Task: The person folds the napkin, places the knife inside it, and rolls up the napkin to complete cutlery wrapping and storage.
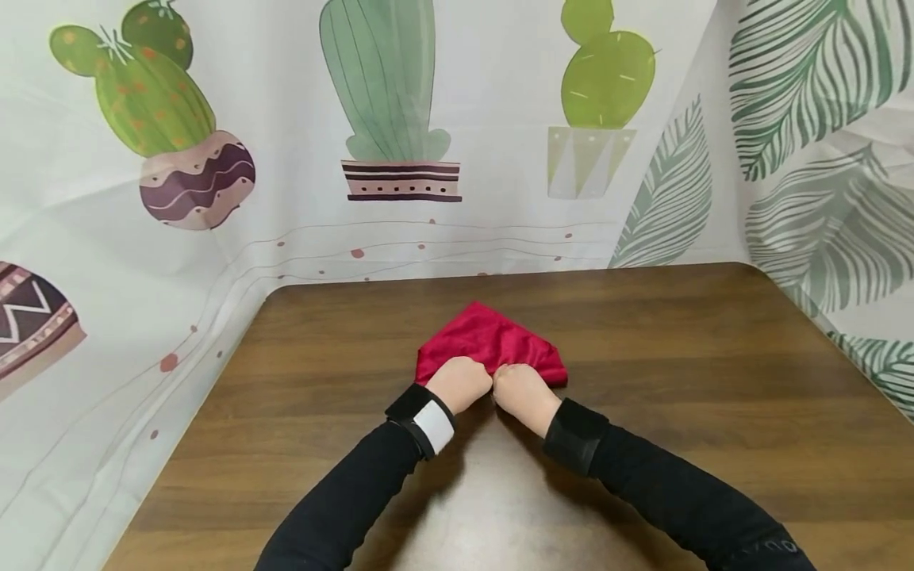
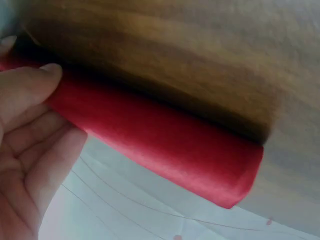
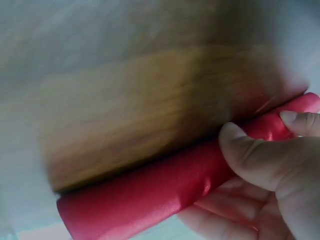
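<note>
A red cloth (image 1: 485, 341) lies on the wooden table, its far side a pointed flap and its near edge a rolled or folded band. My left hand (image 1: 462, 382) pinches this near edge, thumb on one side and fingers on the other; the left wrist view shows the smooth red band (image 2: 160, 140) running out from the grip. Right beside it, my right hand (image 1: 524, 392) grips the same edge. In the right wrist view the thumb (image 3: 250, 155) presses on the red roll (image 3: 150, 195) with the fingers curled beneath.
The brown wooden table (image 1: 321, 444) has rounded far corners. Behind it and at its left hangs a white sheet (image 1: 500, 87) printed with cacti, with large leaves at the right. Both wrists wear black bands (image 1: 574, 436).
</note>
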